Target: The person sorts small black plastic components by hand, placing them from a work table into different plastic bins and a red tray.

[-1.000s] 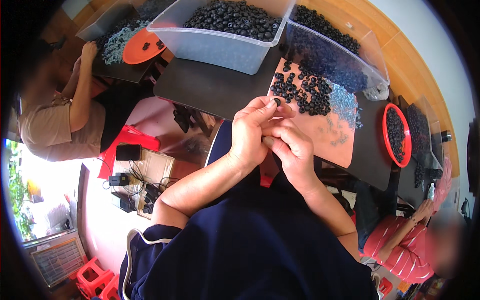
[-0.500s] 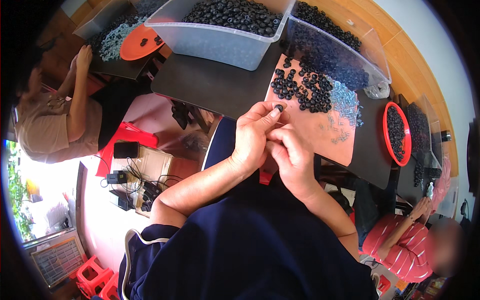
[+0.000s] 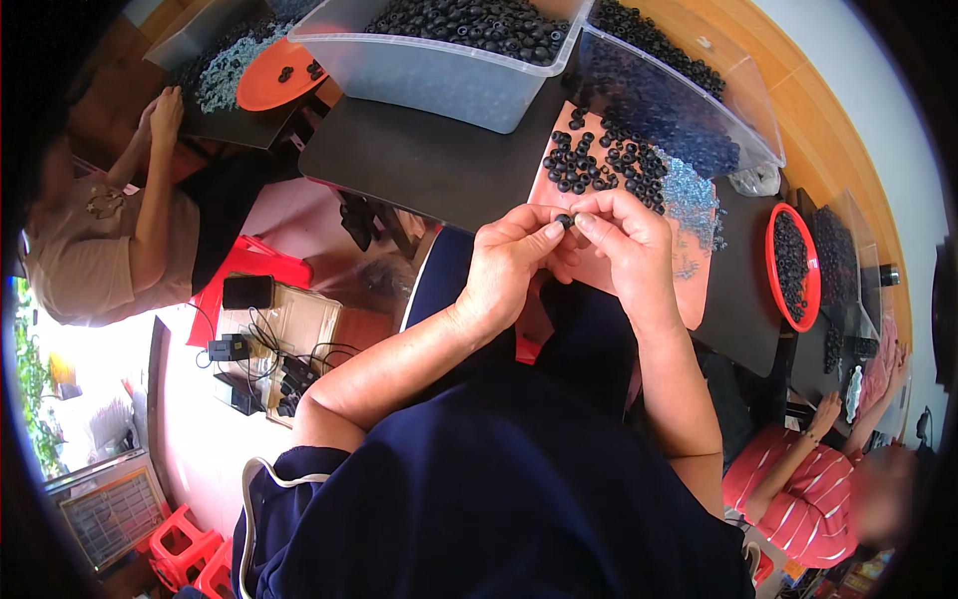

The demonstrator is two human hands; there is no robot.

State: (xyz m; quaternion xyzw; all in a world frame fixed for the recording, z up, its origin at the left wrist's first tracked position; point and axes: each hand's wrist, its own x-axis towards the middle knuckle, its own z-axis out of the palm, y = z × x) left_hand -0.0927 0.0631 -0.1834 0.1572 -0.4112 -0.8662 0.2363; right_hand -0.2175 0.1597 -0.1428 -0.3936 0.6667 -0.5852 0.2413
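Seen from above, a person in a dark blue top sits at a dark desk (image 3: 419,160). Both hands meet just in front of the chest, at the desk's near edge. The left hand (image 3: 509,270) and right hand (image 3: 624,255) pinch one small black ring (image 3: 565,221) between thumb and fingertips, fingers narrowed tight around it, the hands touching each other.

Just beyond the hands, on the desk, lies a pink mat (image 3: 699,270) holding a loose pile of black rings (image 3: 604,165) with pale blue bits beside them. Farther back on the desk stand two clear plastic bins (image 3: 439,70), both filled with black rings; the right one is tipped toward the mat. To the right of the mat, a red round tray (image 3: 793,265) holds more black rings.

The bare dark stretch of desk left of the mat is the only open surface. Left of the desk, another person in a beige shirt (image 3: 90,250) sits beside an orange tray (image 3: 274,75). Below the desk's left edge, a light floor carries a cardboard box with cables (image 3: 264,344) and red stools (image 3: 185,544). At far right, a person in a red striped shirt (image 3: 798,479) sits close.
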